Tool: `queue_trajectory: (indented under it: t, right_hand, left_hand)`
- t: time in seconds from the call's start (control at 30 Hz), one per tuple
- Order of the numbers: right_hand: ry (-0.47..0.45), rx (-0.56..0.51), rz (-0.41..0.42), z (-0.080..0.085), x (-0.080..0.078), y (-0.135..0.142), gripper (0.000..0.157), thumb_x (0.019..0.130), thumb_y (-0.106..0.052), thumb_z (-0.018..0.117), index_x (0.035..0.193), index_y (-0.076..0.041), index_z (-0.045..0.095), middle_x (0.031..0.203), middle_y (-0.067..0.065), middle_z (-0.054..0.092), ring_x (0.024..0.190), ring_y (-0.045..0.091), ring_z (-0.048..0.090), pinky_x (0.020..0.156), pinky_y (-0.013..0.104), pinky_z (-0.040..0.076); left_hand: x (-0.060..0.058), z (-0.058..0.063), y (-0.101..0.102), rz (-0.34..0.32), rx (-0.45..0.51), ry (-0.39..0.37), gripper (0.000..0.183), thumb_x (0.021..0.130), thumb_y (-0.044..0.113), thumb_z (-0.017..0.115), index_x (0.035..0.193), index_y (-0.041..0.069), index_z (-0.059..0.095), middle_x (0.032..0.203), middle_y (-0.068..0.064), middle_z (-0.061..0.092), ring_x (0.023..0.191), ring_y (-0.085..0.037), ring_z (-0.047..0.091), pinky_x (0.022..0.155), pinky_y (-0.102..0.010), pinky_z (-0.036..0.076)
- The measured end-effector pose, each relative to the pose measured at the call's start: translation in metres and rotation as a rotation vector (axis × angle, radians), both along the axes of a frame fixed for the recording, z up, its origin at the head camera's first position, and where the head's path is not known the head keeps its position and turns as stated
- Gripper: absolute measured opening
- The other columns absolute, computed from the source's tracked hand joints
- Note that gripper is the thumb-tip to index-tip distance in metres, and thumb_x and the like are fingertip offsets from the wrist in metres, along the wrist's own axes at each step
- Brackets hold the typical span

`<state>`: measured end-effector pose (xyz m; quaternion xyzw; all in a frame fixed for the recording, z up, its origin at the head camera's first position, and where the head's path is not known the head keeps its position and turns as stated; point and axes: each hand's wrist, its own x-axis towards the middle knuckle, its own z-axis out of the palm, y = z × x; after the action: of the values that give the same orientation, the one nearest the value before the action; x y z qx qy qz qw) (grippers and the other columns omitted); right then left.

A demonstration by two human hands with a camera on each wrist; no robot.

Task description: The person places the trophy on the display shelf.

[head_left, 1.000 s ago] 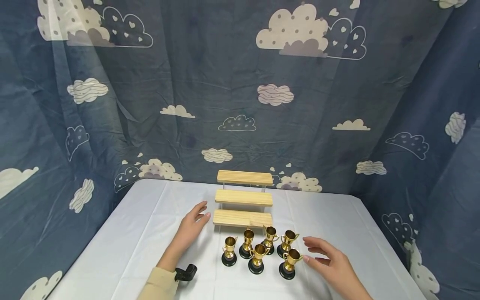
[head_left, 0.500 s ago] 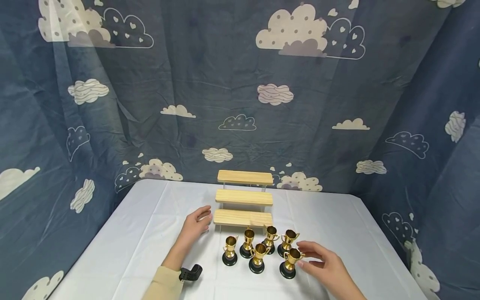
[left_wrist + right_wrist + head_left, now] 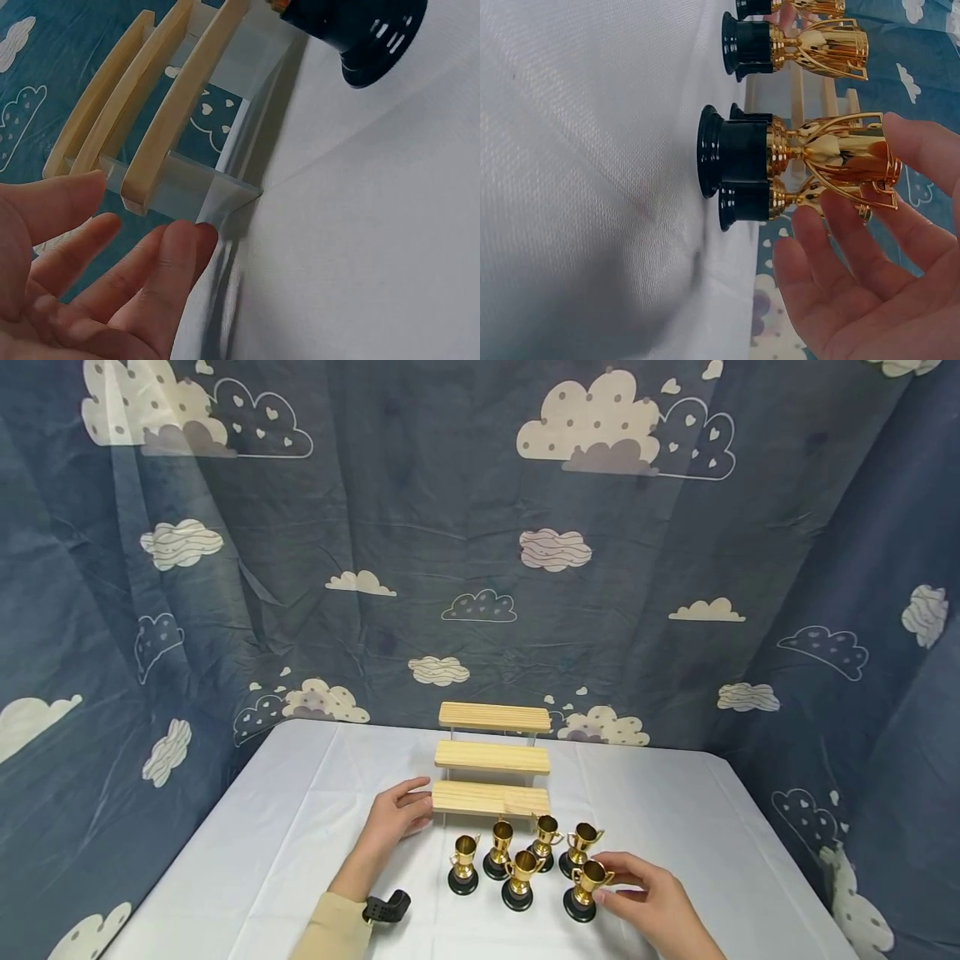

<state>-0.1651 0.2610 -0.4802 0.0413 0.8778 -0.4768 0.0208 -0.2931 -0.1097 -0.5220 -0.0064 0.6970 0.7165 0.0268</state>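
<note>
In the head view, my right hand (image 3: 651, 897) is at the front right trophy (image 3: 590, 885), a small gold cup on a black base standing upright on the table. The right wrist view has the thumb (image 3: 922, 146) at the cup's rim and loosely bent fingers beside its handle; firm contact cannot be made out. My left hand (image 3: 396, 818) is beside the left end of the lowest wooden board (image 3: 487, 797) of a three-step display stand. Seen from the left wrist, its fingers are spread and loosely bent near the board ends, gripping nothing.
Several similar trophies stand close together before the stand, among them a left one (image 3: 463, 864) and a front middle one (image 3: 521, 878). A white cloth covers the table (image 3: 300, 810). Behind it hangs a dark blue cloud-patterned curtain (image 3: 420, 510).
My right hand has moved left, up to the front right trophy. My left hand has shifted slightly right and toward me, closer to the lowest board. The trophies stay in place.
</note>
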Motion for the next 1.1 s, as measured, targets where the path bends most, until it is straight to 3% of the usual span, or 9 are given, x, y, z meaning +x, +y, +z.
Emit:
queue_trajectory:
  t: [0.5, 0.8, 1.1]
  right_hand:
    - [0.018, 0.012, -0.034, -0.0012, -0.0048, -0.0054, 0.043, 0.077, -0.021, 0.088, 0.116, -0.012, 0.072, 0.105, -0.001, 0.07, 0.09, 0.017, 0.065, 0.079, 0.031, 0.059]
    - [0.014, 0.018, -0.035, -0.0034, -0.0058, -0.0069, 0.041, 0.076, -0.019, 0.089, 0.113, -0.012, 0.073, 0.101, -0.001, 0.071, 0.086, 0.017, 0.064, 0.074, 0.027, 0.058]
    - [0.024, 0.041, -0.034, 0.0012, -0.0066, -0.0092, 0.039, 0.076, -0.023, 0.089, 0.11, -0.013, 0.073, 0.099, -0.002, 0.071, 0.085, 0.016, 0.064, 0.076, 0.034, 0.059]
  left_hand:
    - [-0.0065, -0.0003, 0.0026, 0.023, 0.123, -0.072, 0.044, 0.088, 0.003, 0.075, 0.131, 0.001, 0.064, 0.097, -0.013, 0.071, 0.084, -0.024, 0.073, 0.082, -0.038, 0.061]
    - [-0.0085, -0.0023, 0.0022, 0.003, 0.125, -0.076, 0.043, 0.088, -0.002, 0.073, 0.13, -0.002, 0.064, 0.095, -0.013, 0.069, 0.08, -0.022, 0.071, 0.087, -0.043, 0.06]
    - [-0.0085, -0.0022, 0.0051, 0.032, 0.141, -0.08, 0.042, 0.086, -0.001, 0.074, 0.127, 0.0, 0.067, 0.096, -0.013, 0.068, 0.079, -0.017, 0.069, 0.084, -0.037, 0.061]
